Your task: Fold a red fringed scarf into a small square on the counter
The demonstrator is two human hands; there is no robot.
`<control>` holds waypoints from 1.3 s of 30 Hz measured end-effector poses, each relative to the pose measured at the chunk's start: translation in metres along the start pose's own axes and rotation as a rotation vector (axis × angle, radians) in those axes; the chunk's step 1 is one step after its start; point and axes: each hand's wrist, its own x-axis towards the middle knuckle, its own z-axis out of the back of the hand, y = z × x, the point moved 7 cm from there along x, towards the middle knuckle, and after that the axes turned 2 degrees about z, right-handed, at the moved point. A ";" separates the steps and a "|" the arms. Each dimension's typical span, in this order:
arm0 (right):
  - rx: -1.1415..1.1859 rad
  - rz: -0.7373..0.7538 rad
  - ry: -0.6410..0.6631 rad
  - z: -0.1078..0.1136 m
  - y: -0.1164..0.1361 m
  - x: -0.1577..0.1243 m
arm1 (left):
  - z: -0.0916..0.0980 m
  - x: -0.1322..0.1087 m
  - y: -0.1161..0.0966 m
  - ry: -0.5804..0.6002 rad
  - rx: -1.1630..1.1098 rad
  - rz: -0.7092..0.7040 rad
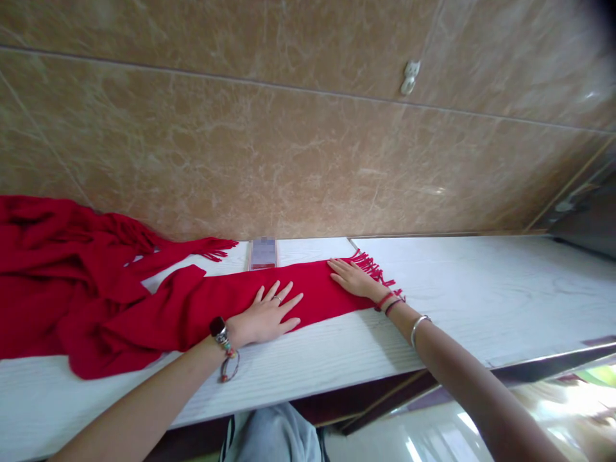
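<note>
A red fringed scarf stretches across the white tabletop, smooth at its right end and bunched toward the left. My left hand lies on it with spread fingers, near the middle of the smooth stretch. Close to the fringed right end, my right hand presses flat on the cloth, fingers stretched out. Neither hand grips the fabric. More red cloth is heaped in loose folds at the far left, with another fringe trailing from it; whether it is the same piece I cannot tell.
A small flat framed card or box sits against the wall behind the scarf, its face blurred. The brown marble-patterned wall borders the white table at the back. A socket or plug is on the wall. My knee is at the front edge.
</note>
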 end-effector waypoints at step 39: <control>0.076 0.043 -0.193 0.032 0.027 -0.029 | 0.002 -0.002 0.012 0.093 -0.108 0.030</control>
